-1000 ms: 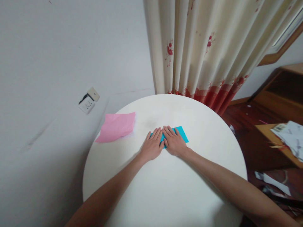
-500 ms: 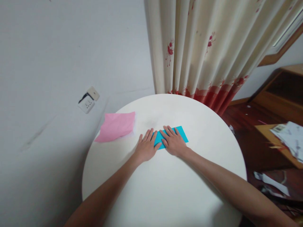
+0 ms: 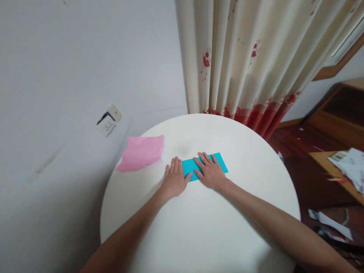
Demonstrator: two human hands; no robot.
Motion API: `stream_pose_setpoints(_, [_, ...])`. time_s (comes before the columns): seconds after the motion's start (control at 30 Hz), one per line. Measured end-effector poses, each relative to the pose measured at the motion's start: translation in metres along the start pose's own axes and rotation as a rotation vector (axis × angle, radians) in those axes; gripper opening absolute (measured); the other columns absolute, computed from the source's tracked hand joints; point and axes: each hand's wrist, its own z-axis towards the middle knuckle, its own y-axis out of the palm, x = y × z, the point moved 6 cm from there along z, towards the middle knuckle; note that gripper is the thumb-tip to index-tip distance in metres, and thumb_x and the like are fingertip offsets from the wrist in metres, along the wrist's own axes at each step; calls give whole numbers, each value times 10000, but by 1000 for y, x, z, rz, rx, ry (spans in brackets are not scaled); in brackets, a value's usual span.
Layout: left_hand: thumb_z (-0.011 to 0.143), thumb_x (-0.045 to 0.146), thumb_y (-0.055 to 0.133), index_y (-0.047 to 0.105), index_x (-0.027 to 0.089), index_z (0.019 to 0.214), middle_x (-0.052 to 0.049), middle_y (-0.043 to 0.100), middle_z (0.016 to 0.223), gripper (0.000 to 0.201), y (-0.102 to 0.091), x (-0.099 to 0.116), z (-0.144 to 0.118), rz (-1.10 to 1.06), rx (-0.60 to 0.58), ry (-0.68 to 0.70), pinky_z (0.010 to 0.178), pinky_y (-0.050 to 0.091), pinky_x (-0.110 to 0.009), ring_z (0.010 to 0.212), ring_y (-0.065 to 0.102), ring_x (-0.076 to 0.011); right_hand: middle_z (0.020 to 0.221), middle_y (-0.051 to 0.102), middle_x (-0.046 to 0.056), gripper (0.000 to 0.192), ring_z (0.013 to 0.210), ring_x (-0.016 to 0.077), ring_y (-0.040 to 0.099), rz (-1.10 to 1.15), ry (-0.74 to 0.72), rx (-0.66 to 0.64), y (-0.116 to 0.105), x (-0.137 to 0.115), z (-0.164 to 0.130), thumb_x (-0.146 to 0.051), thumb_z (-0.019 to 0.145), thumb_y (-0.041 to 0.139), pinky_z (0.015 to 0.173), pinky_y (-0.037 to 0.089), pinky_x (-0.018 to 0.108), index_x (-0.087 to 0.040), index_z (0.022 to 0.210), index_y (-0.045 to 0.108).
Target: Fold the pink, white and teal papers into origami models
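My left hand (image 3: 174,178) has slid off to the end of the blue paper (image 3: 204,167), fingers flat and together. My right hand (image 3: 211,172) presses it on the white surface (image 3: 199,227), fingers spread, so the fold looks rubbed flat

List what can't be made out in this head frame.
- Blue paper: its middle lies under the right hand and its left end under the left hand, so any folds there are hidden.
- Pink paper: one sheet or several, too blurred to tell.
- Table: near edge cut off by the frame's bottom.
- Papers at right: print too small, cut by the edge.
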Motion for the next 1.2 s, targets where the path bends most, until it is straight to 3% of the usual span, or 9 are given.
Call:
stream_pose_setpoints(0.23, [1020, 351, 281, 330, -72, 1478, -281, 229, 1589, 625, -8, 8, 4, 37, 141, -16, 1190, 204, -573, 1507, 139, -382, 1639, 225, 96, 604, 1514, 286, 177, 4, 2, 15, 1, 0, 0, -509, 1011, 341, 1208, 114, 514, -231, 1548, 333])
stream_pose_setpoints(0.3, [997, 203, 267, 340, -34, 1487, -245, 229, 1604, 549, -13, 19, 3, 45, 189, 80, 1203, 164, -584, 1516, 114, -353, 1638, 229, 97, 600, 1513, 288, 179, 6, 4, 15, 1, -1, 0, -502, 1012, 340, 1206, 115, 517, -230, 1547, 335])
stream_pose_setpoints(0.43, [887, 3, 261, 316, 13, 1508, -195, 277, 1605, 623, -10, 43, 1, -19, 178, 319, 1225, 204, -491, 1521, 138, -260, 1635, 238, 99, 582, 1514, 283, 178, 6, -4, 22, 0, -1, 0, -452, 1012, 354, 1205, 121, 516, -216, 1543, 340])
stream_pose_setpoints(0.6, [993, 163, 263, 280, 9, 1519, -214, 280, 1598, 549, -3, 48, 5, -118, 166, 339, 1203, 278, -463, 1507, 208, -262, 1635, 238, 96, 575, 1513, 270, 182, 2, -4, 31, 1, -1, 0, -386, 1006, 354, 1208, 123, 505, -186, 1545, 333])
stream_pose_setpoints(0.87, [1022, 322, 283, 286, 121, 1549, -98, 261, 1627, 564, -9, 44, 5, -64, 161, 303, 1218, 228, -485, 1511, 211, -248, 1631, 244, 88, 603, 1521, 249, 153, 6, 3, 12, 2, 5, 0, -407, 1021, 292, 1218, 101, 487, -141, 1563, 282])
stream_pose_setpoints(1.03, [1018, 361, 312, 279, 166, 1557, -43, 246, 1636, 575, -10, 44, 4, -62, 148, 303, 1214, 230, -493, 1511, 208, -256, 1630, 236, 113, 645, 1513, 263, 183, -7, 101, 23, -1, 31, -1, -464, 1029, 247, 1210, 131, 483, -97, 1559, 269])
stream_pose_setpoints(1.2, [1017, 359, 314, 257, 166, 1564, -42, 241, 1637, 583, -11, 44, 4, -61, 153, 305, 1212, 236, -483, 1511, 206, -257, 1627, 211, 171, 675, 1515, 284, 167, -65, 302, 52, -2, 74, -3, -472, 1029, 215, 1198, 106, 554, -52, 1556, 235])
